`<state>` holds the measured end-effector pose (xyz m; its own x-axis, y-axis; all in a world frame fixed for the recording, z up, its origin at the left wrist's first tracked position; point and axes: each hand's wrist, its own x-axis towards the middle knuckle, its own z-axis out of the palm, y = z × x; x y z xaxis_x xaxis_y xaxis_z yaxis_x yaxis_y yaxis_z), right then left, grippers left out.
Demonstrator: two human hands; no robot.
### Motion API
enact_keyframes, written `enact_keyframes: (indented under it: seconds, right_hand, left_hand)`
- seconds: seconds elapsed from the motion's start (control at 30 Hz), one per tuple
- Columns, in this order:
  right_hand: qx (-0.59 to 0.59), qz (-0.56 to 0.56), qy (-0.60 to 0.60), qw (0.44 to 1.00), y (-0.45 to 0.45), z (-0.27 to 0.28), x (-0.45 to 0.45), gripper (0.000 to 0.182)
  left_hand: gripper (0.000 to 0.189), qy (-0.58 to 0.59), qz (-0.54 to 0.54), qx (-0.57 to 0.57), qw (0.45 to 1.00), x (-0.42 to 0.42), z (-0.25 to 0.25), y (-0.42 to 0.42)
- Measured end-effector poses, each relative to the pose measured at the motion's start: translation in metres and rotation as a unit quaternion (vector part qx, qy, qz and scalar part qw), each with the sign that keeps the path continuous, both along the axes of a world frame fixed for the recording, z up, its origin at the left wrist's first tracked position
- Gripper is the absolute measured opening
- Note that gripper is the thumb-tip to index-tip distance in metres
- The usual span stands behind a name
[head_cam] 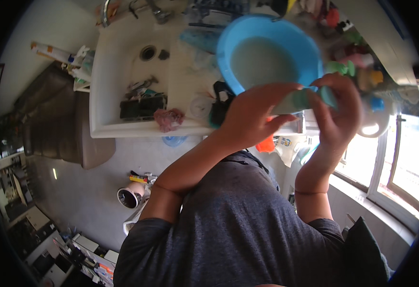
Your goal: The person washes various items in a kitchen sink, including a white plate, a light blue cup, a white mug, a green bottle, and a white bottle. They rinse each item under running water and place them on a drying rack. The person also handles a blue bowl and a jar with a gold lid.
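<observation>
My left hand (247, 114) grips a pale green bottle (284, 104), held sideways above the front edge of the sink counter. Between the fingers of my right hand (338, 107) is a green round cap (327, 97), close to the bottle's green end. Motion blur hides whether the cap and bottle still touch. Just beyond both hands stands a light blue plastic basin (227, 59) with cloudy water (263, 62) in it. My hands overlap its near rim in the view.
The white sink (103, 86) on the left holds a dark box (143, 107) and small items. A crumpled pink cloth (169, 119) lies on its front rim. Near my left hand are a black object (222, 100) and a clear round container (200, 106). Several bottles crowd the right, by a window (399, 154).
</observation>
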<state>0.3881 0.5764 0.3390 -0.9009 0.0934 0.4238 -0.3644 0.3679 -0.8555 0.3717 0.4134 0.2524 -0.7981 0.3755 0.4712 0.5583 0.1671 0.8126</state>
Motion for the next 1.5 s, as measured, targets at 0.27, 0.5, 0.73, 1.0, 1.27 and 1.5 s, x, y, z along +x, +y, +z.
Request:
enact_keyframes:
  seconds: [0.27, 0.5, 0.73, 1.0, 1.27, 1.5]
  right_hand:
    - [-0.044, 0.184, 0.005, 0.982, -0.079, -0.023, -0.036, 0.061]
    - [-0.07, 0.139, -0.026, 0.988, -0.086, -0.046, -0.03, 0.042]
    - [-0.104, 0.03, -0.032, 0.994, -0.046, -0.05, -0.005, 0.034]
    - [-0.099, -0.149, -0.065, 0.982, 0.032, -0.074, 0.019, 0.031]
    - [-0.211, -0.393, 0.068, 0.892, 0.212, -0.12, 0.015, 0.065]
    - [0.023, -0.583, -0.126, 0.802, 0.345, -0.171, -0.015, 0.112]
  left_hand:
    - [0.047, -0.124, 0.298, 0.154, 0.934, -0.013, -0.076, -0.132]
    - [0.045, -0.15, 0.258, 0.181, 0.937, -0.06, -0.16, -0.169]
    - [0.062, -0.176, 0.174, 0.188, 0.95, -0.08, -0.181, -0.148]
    - [0.077, -0.02, 0.376, 0.131, 0.917, -0.031, -0.141, -0.126]
    - [0.059, 0.216, 0.191, 0.119, 0.95, -0.004, -0.094, -0.056]
    - [0.052, 0.156, 0.077, 0.098, 0.98, -0.002, -0.075, 0.0]
